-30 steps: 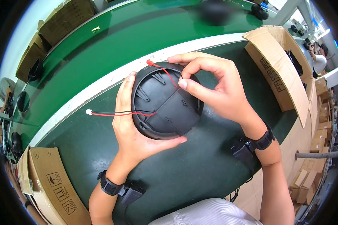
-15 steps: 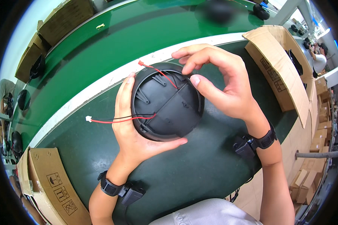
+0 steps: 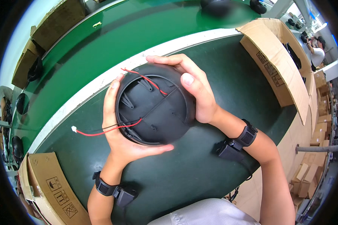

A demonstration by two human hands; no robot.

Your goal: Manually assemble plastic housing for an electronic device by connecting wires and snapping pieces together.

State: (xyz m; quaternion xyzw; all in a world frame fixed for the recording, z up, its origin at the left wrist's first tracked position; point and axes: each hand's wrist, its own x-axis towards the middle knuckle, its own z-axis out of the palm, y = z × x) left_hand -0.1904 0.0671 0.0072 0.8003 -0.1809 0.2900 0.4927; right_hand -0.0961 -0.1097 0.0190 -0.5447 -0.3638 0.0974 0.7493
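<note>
At the bottom of the frame your pale shirt shows, and both forearms rise from it, each with a black wrist strap carrying a small black box. Your left hand sits just left of centre, cupped under the round black plastic housing, its thumb lying along the lower rim and its fingers curled up the left edge. Your right hand grips the same housing from the right, fingers arched over the top rim and the thumb pressed flat on the inner face. So both hands are closed on the housing, holding it at the centre of the frame, above the dark green bench.

The housing faces you with its ribbed inside showing. A red wire runs across its upper part, and another red wire paired with a black one leaves the lower left edge and ends in a small white plug, hanging free to the left of your left hand.

In the lower left a cardboard box stands at the bench edge; in the upper right a second, open cardboard box stands there too. Beyond the bench's white border runs a brighter green belt, with more cardboard boxes past it at the upper left.
</note>
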